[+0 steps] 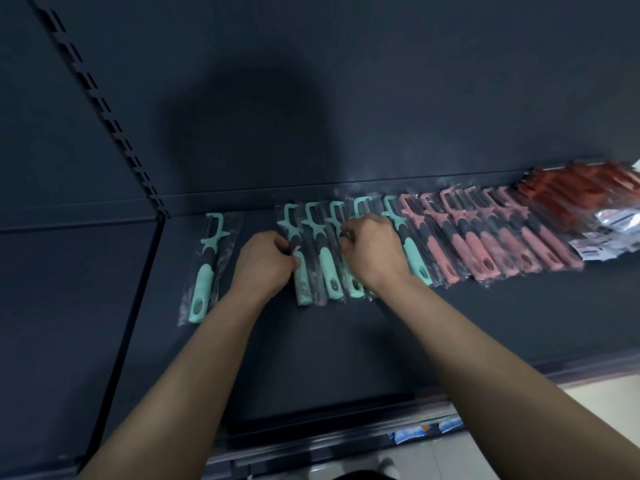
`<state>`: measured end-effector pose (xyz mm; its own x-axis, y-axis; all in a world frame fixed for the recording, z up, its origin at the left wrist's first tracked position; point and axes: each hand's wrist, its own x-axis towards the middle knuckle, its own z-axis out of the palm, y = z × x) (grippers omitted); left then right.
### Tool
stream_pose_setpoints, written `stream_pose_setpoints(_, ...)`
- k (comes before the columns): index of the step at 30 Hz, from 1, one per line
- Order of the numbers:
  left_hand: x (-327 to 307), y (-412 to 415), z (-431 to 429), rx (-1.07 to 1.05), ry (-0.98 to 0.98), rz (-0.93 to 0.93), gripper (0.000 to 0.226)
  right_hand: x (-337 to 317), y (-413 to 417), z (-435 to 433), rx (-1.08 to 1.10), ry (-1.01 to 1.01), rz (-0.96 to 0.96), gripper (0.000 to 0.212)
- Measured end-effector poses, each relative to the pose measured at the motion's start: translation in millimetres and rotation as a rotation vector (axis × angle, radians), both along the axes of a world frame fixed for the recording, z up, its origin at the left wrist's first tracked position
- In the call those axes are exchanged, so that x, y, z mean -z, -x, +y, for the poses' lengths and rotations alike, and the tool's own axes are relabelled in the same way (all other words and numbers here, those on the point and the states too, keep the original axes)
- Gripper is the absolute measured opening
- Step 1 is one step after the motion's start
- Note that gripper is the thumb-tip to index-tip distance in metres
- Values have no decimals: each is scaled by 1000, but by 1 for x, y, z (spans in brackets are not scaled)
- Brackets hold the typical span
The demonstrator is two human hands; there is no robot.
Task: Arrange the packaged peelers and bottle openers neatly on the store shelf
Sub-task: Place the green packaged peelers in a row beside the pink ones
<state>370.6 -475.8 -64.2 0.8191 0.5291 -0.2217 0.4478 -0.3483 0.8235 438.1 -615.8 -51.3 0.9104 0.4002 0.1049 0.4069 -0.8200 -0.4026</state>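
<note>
Surface: dark flat shelf (346, 341), dark back panel (381, 98) behind it, with a large soft shadow on the panel toward 12 o'clock. Slotted upright (104, 109) runs down from 11 o'clock to the shelf's back corner.

Left to right along the back of the shelf:
- Lone mint peeler (201, 289) in a clear sleeve, lying flat, head toward the back panel. It sits apart from the rest, at 9 o'clock of the left hand (265, 263).
- Left hand: knuckles up, fingers curled, thumb and fingers pinching the left edge of the mint peelers (325, 268).
- Mint peelers: a row of sleeved packs side by side, edges overlapping, heads toward the panel, between the two hands and partly under the right one.
- Right hand (375, 251): knuckles up, fingers curled down onto the upper part of the same row, gripping packs there. Which pack exactly, cannot tell.
- One more mint pack (414, 251) at 3 o'clock of the right hand, touching the pink peelers (485, 244).
- Pink peelers: a longer overlapping row, same orientation, slightly fanned.
- Red packs (581, 192) heaped at 2 o'clock against the panel; contents too blurred to identify.
- Silver-white packets (609, 230) just in front of them at the frame edge.

Shelf front edge at 6 o'clock: price rail with blue labels (426, 429).
</note>
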Motion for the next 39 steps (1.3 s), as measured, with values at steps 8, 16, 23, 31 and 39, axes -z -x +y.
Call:
stream_pose_setpoints(8,-6,2,-11,139,-262,-92,26,-1,6,-1,-120,68,44,42)
stream_pose_setpoints(16,-7,3,-3,170,-297,-95,31,-3,9,3,-112,88,8,35)
stream_pose_setpoints(23,-13,38,33,-61,-590,-23,26,-5,19,25,-152,-8,-67,30)
stream_pose_setpoints(31,-13,66,58,-96,-569,197,24,-2,34,52,-195,17,-68,26)
stream_pose_setpoints(39,-12,48,50,-120,32,-60,9,-3,36,40,-105,8,-59,26)
